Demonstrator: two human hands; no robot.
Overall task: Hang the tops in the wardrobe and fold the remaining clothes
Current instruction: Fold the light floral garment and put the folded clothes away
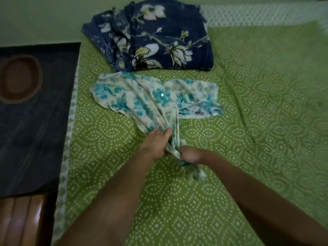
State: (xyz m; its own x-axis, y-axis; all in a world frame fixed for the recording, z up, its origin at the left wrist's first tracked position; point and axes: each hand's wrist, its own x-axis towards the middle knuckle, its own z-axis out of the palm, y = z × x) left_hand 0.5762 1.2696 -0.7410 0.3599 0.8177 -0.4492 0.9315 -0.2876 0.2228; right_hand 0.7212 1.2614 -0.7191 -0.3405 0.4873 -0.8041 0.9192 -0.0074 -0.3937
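I have both hands on the teal floral garment (142,98), which lies spread on the green dotted bedsheet (248,139) just in front of the folded navy floral garment (152,36). My right hand (190,155) is clenched round its bunched near end, and my left hand (157,141) pinches the gathered cloth just beyond it. My worry is that a hard pull from this twisted bunch would drag the spread part into a heap and set creases. It could also slide back into the navy piece and disturb that fold.
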